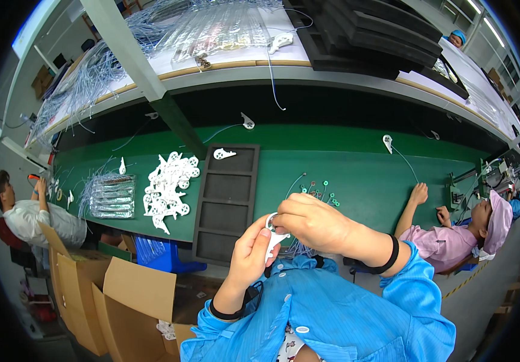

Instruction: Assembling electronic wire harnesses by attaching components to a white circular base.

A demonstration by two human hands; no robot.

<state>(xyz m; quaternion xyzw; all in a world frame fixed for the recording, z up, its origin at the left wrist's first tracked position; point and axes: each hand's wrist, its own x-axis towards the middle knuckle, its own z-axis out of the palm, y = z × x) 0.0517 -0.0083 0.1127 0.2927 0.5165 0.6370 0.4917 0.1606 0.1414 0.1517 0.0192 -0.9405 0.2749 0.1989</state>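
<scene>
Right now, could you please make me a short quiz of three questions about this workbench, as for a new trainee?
1. True or false: both hands hold one white plastic part above the lap.
2. What lies just left of the dark compartment tray on the green bench?
A. a pile of white plastic parts
B. a stack of red boxes
C. a metal hammer
3. Fill in: the open boxes at the lower left are made of ____.

Key
1. True: the left hand and the right hand both grip it.
2. A: the pile of white parts.
3. Cardboard: the cardboard boxes.
</scene>
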